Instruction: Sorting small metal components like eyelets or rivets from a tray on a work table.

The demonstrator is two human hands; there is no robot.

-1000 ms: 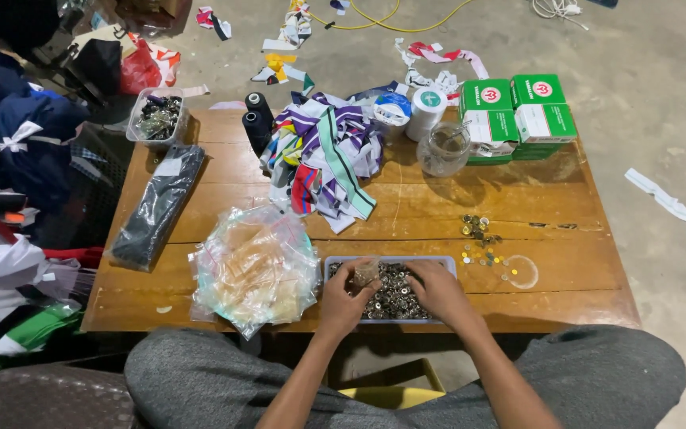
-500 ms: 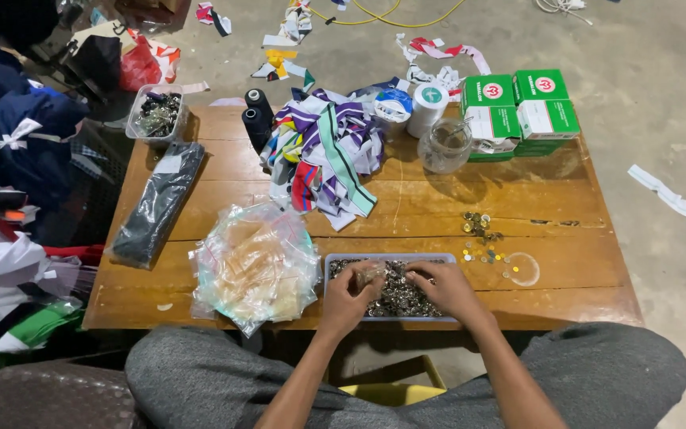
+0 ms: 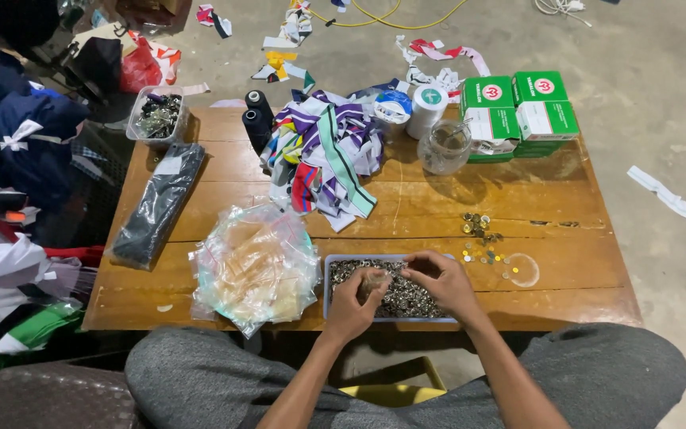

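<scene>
Table [image 3: 565,199] of worn wood carries everything we note here, and we find the goods kept to its far half, with the near edge left for handwork. Ribbon scraps [image 3: 323,151] lie heaped at the centre back, green and white boxes [image 3: 522,107] stacked at the far right, a dark flat packet [image 3: 158,205] along the left. A heap of clear plastic bags [image 3: 254,266] sits just beside the tray [image 3: 329,274], within easy reach. That shallow tray of small metal rings lies at the near edge, directly under both hands. The left hand [image 3: 356,298] is curled, fingertips pinching a small clump of rings. The right hand [image 3: 441,282] hovers touching the pile, fingers bent together; whether it pinches anything we cannot tell. Loose buttons [image 3: 482,238] lie scattered to the right.
</scene>
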